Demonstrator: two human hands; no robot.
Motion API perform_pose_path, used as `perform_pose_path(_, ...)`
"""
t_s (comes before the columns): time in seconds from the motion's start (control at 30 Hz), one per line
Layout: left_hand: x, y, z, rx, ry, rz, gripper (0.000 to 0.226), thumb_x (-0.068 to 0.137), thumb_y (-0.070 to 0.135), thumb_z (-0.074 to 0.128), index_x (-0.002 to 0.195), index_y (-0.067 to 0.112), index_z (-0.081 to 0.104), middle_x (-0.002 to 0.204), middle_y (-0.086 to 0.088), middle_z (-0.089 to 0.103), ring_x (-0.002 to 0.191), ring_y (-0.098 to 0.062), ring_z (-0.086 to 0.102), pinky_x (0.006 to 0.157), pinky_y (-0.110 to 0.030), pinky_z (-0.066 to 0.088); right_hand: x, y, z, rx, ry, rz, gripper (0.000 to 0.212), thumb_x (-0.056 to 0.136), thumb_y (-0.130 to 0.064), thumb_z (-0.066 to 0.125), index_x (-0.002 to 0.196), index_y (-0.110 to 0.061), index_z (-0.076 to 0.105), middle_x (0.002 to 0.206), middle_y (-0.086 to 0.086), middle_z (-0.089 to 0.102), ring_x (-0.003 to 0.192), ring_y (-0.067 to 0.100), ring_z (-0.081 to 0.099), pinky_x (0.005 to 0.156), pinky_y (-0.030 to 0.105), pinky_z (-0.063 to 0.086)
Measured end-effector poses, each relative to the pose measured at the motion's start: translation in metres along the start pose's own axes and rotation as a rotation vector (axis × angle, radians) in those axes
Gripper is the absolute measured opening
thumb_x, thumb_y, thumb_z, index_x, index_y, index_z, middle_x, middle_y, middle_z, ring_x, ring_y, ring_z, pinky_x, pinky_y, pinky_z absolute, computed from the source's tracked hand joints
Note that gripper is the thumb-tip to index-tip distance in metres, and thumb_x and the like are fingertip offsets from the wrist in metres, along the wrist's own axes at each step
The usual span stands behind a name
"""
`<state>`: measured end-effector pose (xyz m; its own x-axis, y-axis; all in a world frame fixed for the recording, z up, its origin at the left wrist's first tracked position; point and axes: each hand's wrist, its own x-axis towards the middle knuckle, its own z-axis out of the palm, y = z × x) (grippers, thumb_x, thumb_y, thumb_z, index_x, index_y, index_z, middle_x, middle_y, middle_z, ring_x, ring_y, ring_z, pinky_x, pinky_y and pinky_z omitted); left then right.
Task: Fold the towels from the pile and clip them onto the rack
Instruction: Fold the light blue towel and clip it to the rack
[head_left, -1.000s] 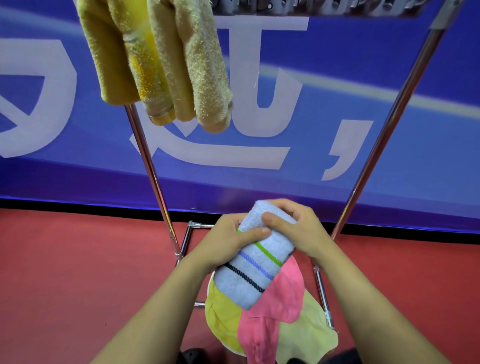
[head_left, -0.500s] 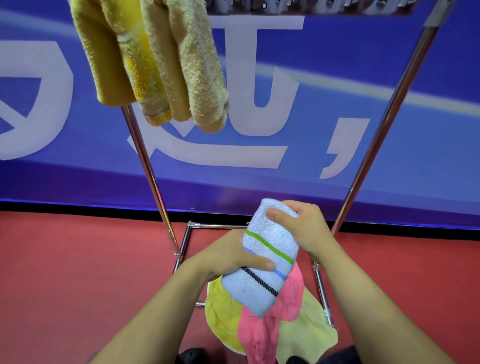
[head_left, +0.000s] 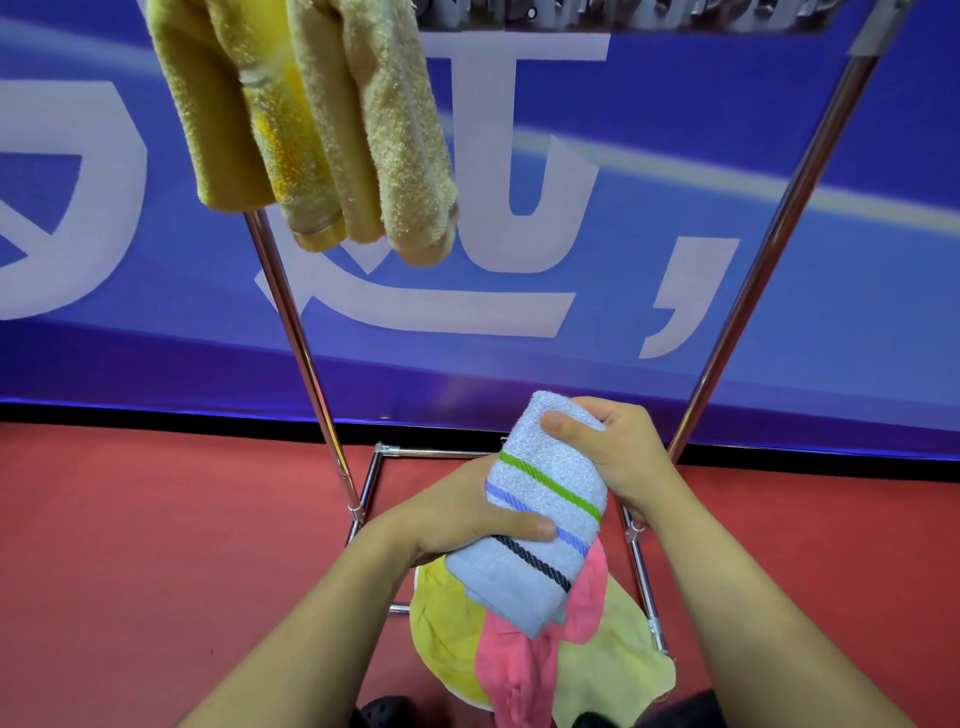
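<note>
The rack's clip bar (head_left: 623, 13) and hung yellow towels (head_left: 311, 130) are cut off at the top edge.

Light: bright, even, soft shadows.
Glare: streaks ran along the rack poles (head_left: 291, 322) above the grip.
Focus: sharp centrally; top edge blurred, wide-angle bending.

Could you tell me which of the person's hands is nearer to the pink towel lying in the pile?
The left. The left hand grips the folded striped towel low down, just above the pink towel; the right hand grips its top end, farther up.
</note>
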<state>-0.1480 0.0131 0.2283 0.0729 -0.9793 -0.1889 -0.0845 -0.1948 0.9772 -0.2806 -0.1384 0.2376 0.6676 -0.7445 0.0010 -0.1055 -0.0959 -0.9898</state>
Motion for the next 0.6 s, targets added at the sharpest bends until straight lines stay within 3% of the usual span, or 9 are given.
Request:
perform_pose_path(0.1, 0.002, -0.005, 0.001, -0.058, 0.054, -0.013, 0.038, 0.087, 0.013, 0.081, 0.123, 0.016, 0.069, 0.120, -0.006, 0.075, 0.114, -0.028, 0.071, 0.102, -0.047, 0.054, 0.001, -0.001, 0.002, -0.015, -0.009, -0.006, 0.013, 0.082, -0.025, 0.083, 0.090, -0.015, 0.080, 0.091, 0.013, 0.078, 0.079, 0.021, 0.072, 0.079, 0.049, 0.059)
perform_pose_path(0.2, 0.005, -0.008, 0.001, -0.043, 0.116, -0.014, 0.032, 0.086, 0.013, 0.082, 0.116, 0.014, 0.071, 0.113, -0.005, 0.078, 0.108, -0.025, 0.073, 0.098, -0.044, 0.057, 0.003, -0.001, 0.004, -0.034, -0.009, -0.012, 0.014, 0.082, -0.024, 0.084, 0.092, -0.015, 0.080, 0.090, 0.011, 0.078, 0.079, 0.020, 0.073, 0.077, 0.046, 0.059)
perform_pose_path(0.3, 0.008, -0.010, -0.001, -0.031, 0.204, 0.020, 0.028, 0.087, 0.009, 0.080, 0.113, 0.012, 0.071, 0.108, -0.005, 0.079, 0.101, -0.021, 0.075, 0.085, -0.032, 0.060, 0.007, 0.004, 0.007, 0.018, 0.045, -0.036, 0.025, 0.081, -0.022, 0.085, 0.104, -0.018, 0.078, 0.098, -0.001, 0.079, 0.092, 0.011, 0.075, 0.080, 0.030, 0.060)
perform_pose_path(0.4, 0.015, -0.015, -0.004, 0.010, 0.394, 0.052, 0.022, 0.086, 0.012, 0.080, 0.107, 0.011, 0.071, 0.102, -0.006, 0.079, 0.095, -0.019, 0.076, 0.082, -0.034, 0.061, 0.012, 0.011, 0.012, 0.088, 0.181, -0.092, 0.037, 0.083, -0.018, 0.083, 0.118, -0.013, 0.071, 0.113, -0.003, 0.075, 0.106, 0.005, 0.071, 0.091, 0.020, 0.055)
perform_pose_path(0.5, 0.024, -0.027, -0.009, 0.047, 0.630, 0.043, 0.020, 0.085, 0.018, 0.079, 0.104, 0.016, 0.071, 0.096, 0.000, 0.079, 0.091, -0.018, 0.075, 0.084, -0.044, 0.061, 0.008, 0.014, 0.022, 0.038, 0.267, -0.125, 0.022, 0.087, -0.023, 0.080, 0.106, -0.014, 0.075, 0.102, -0.007, 0.077, 0.094, 0.001, 0.072, 0.081, 0.013, 0.052)
perform_pose_path(0.6, 0.032, -0.031, -0.009, 0.140, 0.775, 0.048, 0.018, 0.083, 0.019, 0.072, 0.101, 0.019, 0.067, 0.093, 0.003, 0.076, 0.089, -0.017, 0.072, 0.080, -0.042, 0.058, 0.004, 0.018, 0.039, 0.064, 0.169, -0.061, 0.013, 0.092, -0.025, 0.073, 0.098, -0.014, 0.076, 0.094, -0.005, 0.079, 0.088, 0.001, 0.073, 0.074, 0.015, 0.052)
